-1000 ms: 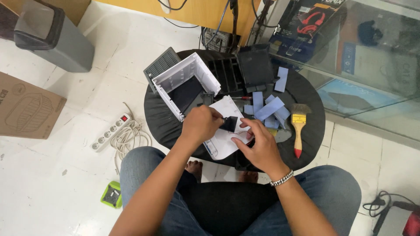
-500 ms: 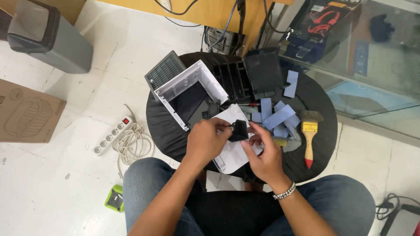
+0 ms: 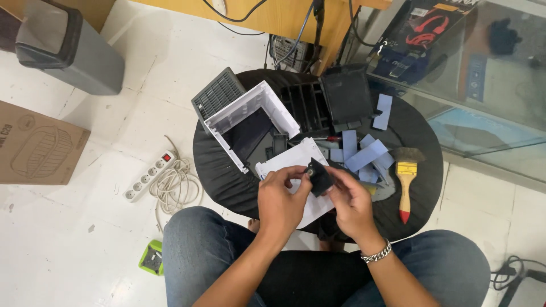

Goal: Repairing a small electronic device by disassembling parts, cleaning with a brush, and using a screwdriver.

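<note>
View: head camera, looking straight down at a seated person's lap and a round table covered in black cloth point(image 3: 227, 176).

Left hand: the left hand point(image 3: 281, 202) is raised over the near edge of the table, forearm rising from the lower left, wrist bent slightly inward. The fingers curl, and thumb and forefinger pinch the left edge of a small black part point(image 3: 318, 177).

Right hand: the right hand point(image 3: 351, 203) comes up from the lower right with a metal chain bracelet point(image 3: 376, 253) on the wrist. Its fingers close around the right side of the same black part, so both hands grip it between them.

Held thing: the small black part is square-ish, with a round silvery spot near its upper left corner — it sits above a white sheet of paper point(image 3: 290, 162), just in front of the person's knees.

Table, far side: an open white plastic housing point(image 3: 242, 113) lies tilted with a dark inside; a grey grille point(image 3: 218, 95) lies touching its upper left. To the right are a black slotted frame point(image 3: 304, 105) and a black panel point(image 3: 347, 94).

Table, right side: several pale blue strips point(image 3: 364, 154) lie scattered, and a paintbrush point(image 3: 405, 176) with a yellow band and red handle tip lies just beside them.

Floor: a white power strip point(image 3: 149, 175) with coiled cable lies left of the table; a grey bin point(image 3: 68, 48) and a cardboard box point(image 3: 37, 145) stand farther left.

Legs: blue jeans point(image 3: 196, 250) — knees apart under the table edge.
</note>
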